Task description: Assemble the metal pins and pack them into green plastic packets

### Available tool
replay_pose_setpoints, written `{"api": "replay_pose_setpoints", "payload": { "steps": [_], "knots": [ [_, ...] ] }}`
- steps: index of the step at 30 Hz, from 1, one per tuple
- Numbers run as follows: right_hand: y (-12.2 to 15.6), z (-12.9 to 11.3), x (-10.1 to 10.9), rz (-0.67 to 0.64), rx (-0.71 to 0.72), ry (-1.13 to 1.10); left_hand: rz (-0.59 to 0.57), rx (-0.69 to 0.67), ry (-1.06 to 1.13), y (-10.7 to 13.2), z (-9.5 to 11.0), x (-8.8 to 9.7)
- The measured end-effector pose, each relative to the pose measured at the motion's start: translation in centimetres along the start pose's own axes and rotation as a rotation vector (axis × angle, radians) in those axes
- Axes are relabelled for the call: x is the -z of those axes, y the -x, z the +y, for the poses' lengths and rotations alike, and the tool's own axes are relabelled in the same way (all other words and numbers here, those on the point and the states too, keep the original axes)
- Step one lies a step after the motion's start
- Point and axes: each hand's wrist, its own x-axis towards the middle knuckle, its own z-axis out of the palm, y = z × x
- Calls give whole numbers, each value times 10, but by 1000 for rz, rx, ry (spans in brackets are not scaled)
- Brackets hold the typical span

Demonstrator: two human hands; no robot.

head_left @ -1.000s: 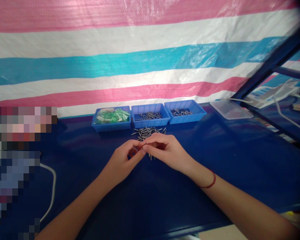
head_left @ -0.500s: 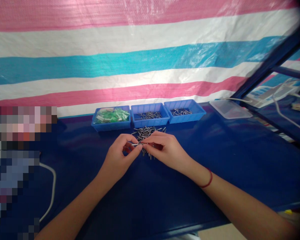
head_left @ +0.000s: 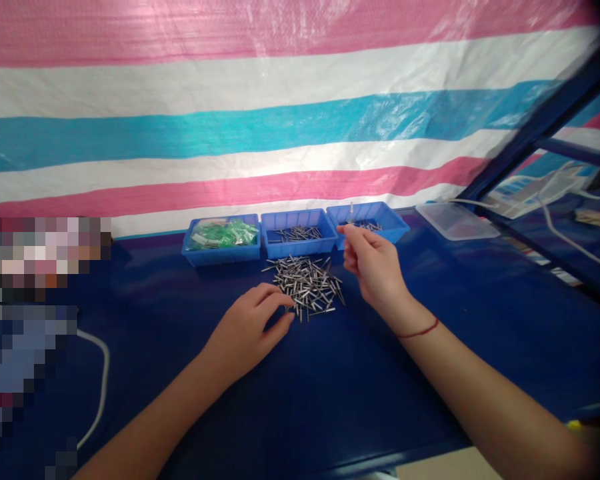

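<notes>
While the right hand point(head_left: 373, 260) hovers beside a bin point(head_left: 391, 217), a sheet point(head_left: 533, 191) looks illegible.

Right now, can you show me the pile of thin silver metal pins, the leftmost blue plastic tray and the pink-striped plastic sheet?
Pile of thin silver metal pins point(head_left: 309, 283), head view, heap's middle.
Leftmost blue plastic tray point(head_left: 223, 255), head view, front wall.
Pink-striped plastic sheet point(head_left: 180, 137), head view, blue stripe.
</notes>
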Motion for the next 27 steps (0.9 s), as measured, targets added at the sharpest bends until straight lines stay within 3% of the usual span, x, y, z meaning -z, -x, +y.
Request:
{"api": "replay_pose_setpoints", "payload": {
  "steps": [4, 9, 19, 27],
  "knots": [
    [-11, -4, 9, 87, -159, -190, -51, -62, -161, 0, -3, -5],
    [-6, -5, 5, 21, -260, -219, -91, -136, -289, 0, -7, -10],
    [12, -3, -6, -201, -220, -87, -65, -149, -287, -2, -17, -8],
    [17, -1, -9, -252, -179, 7, -45, -73, -220, -3, -15, -8]
  ]
}}
